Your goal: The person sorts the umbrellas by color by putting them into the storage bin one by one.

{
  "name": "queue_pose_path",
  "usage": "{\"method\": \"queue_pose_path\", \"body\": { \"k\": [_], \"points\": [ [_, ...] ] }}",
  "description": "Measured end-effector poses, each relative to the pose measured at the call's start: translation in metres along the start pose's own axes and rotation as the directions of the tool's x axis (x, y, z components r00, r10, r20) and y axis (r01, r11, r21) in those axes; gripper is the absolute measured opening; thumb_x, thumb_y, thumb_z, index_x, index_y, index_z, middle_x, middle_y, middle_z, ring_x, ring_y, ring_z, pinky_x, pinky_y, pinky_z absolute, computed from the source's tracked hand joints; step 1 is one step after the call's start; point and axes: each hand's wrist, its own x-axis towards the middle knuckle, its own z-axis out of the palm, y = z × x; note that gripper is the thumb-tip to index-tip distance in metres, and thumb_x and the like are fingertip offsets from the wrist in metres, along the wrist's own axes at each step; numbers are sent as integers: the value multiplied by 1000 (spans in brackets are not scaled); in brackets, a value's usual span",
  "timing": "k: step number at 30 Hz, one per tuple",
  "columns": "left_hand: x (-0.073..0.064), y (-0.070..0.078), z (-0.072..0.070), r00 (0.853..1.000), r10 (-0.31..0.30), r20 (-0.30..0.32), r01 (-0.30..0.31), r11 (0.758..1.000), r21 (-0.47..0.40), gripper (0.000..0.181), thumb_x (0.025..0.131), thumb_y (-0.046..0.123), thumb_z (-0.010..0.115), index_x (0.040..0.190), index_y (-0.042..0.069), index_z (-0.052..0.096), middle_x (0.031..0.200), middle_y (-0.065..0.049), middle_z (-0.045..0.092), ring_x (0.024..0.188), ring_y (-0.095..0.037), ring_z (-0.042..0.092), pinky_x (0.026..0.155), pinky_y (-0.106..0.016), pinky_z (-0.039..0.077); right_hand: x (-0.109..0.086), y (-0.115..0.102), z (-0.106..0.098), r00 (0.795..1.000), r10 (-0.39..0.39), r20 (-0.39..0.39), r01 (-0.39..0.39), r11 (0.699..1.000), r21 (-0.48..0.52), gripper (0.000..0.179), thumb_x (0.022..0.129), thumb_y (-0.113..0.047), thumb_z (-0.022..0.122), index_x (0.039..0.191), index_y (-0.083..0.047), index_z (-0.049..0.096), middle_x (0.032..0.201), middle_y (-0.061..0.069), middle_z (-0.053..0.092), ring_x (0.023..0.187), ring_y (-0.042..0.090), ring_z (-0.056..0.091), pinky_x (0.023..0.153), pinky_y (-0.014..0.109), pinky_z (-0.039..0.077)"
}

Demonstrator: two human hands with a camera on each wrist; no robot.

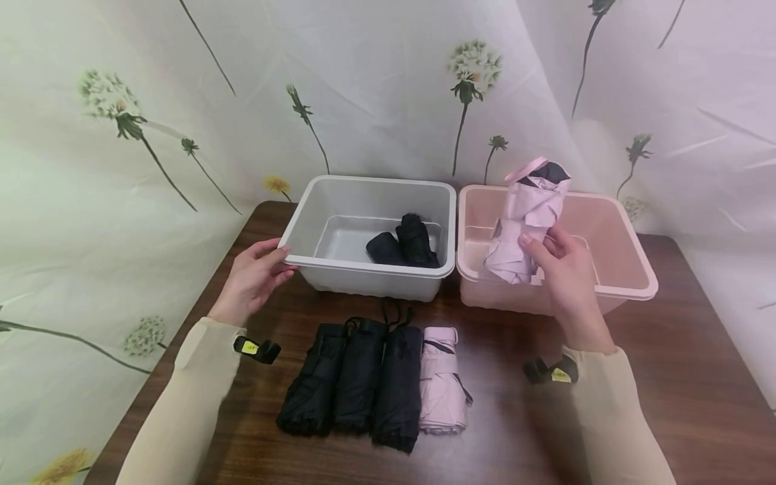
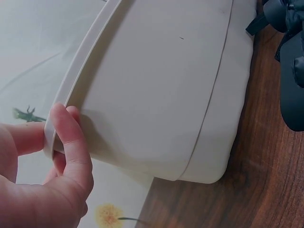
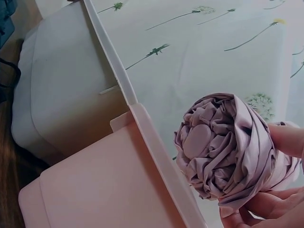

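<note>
My right hand [image 1: 566, 273] grips a pink folded umbrella [image 1: 526, 222] above the pink bin [image 1: 624, 236]. In the right wrist view the gathered end of that umbrella [image 3: 213, 147] faces the camera, with fingers and thumb around its side. At the near left corner of the light grey bin [image 1: 364, 279], my left hand [image 1: 251, 279] pinches the rim between thumb and fingers; the left wrist view shows this hold on the rim [image 2: 76, 71] closely. Two black folded umbrellas [image 1: 415, 242] lie inside the grey bin, toward its right end.
In front of the bins several black folded umbrellas [image 1: 360, 377] lie side by side on the brown wooden table [image 1: 509, 431]. A pink folded umbrella [image 1: 442, 384] lies at the right end of that row. A dandelion-print cloth [image 1: 376, 81] hangs behind the table.
</note>
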Motion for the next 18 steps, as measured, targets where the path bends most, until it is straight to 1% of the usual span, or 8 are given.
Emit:
{"method": "queue_pose_path", "body": {
  "k": [4, 8, 10, 13, 16, 18],
  "points": [
    [1, 0, 0, 1000, 1, 3, -1, 1000, -11, 66, 91, 26, 67, 143, 8, 31, 122, -6, 49, 77, -8, 65, 72, -18, 57, 5, 1, 4, 1000, -14, -16, 14, 1000, 22, 57, 91, -21, 67, 139, 4, 46, 128, 21, 58, 101, 1, 62, 85, 8, 50],
    [0, 0, 1, 1000, 6, 3, -6, 1000, -23, 64, 91, 24, 67, 142, 8, 32, 121, -7, 49, 76, -8, 65, 71, -18, 57, 10, 2, 6, 1000, -7, -25, 7, 1000, 22, 59, 91, -22, 67, 141, 1, 45, 135, 26, 53, 107, 5, 62, 91, 12, 50],
    [1, 0, 0, 1000, 8, 2, -8, 1000, -22, 65, 91, 24, 67, 143, 8, 31, 121, -6, 49, 77, -8, 65, 72, -18, 57, 12, 2, 7, 1000, 0, -31, 0, 1000, -1, 60, 91, -24, 67, 142, -2, 45, 137, 24, 53, 111, 7, 61, 93, 13, 49],
    [1, -1, 0, 1000, 9, 2, -9, 1000, -16, 66, 91, 26, 67, 143, 8, 31, 122, -6, 49, 77, -8, 65, 73, -18, 57, 15, 3, 8, 999, 1, -33, -3, 998, -70, 59, 92, -29, 66, 143, -6, 44, 135, 21, 56, 109, 7, 61, 88, 13, 51],
    [2, -1, 1, 1000, 11, 7, -11, 1000, -27, 62, 91, 24, 67, 141, 8, 33, 121, -6, 49, 77, -8, 65, 72, -18, 57, 19, 6, 8, 1000, -21, -17, 18, 987, -160, 57, 94, -31, 63, 141, -5, 45, 130, 21, 60, 98, 2, 62, 77, 11, 53],
    [2, -1, 1, 1000, 12, 5, -12, 999, -36, 59, 92, 22, 66, 139, 8, 35, 120, -6, 50, 76, -8, 64, 71, -18, 57, 21, 9, 9, 999, -35, -2, 34, 979, -199, 55, 95, -30, 62, 140, -4, 45, 127, 22, 62, 92, -1, 62, 73, 10, 53]
  ]
}}
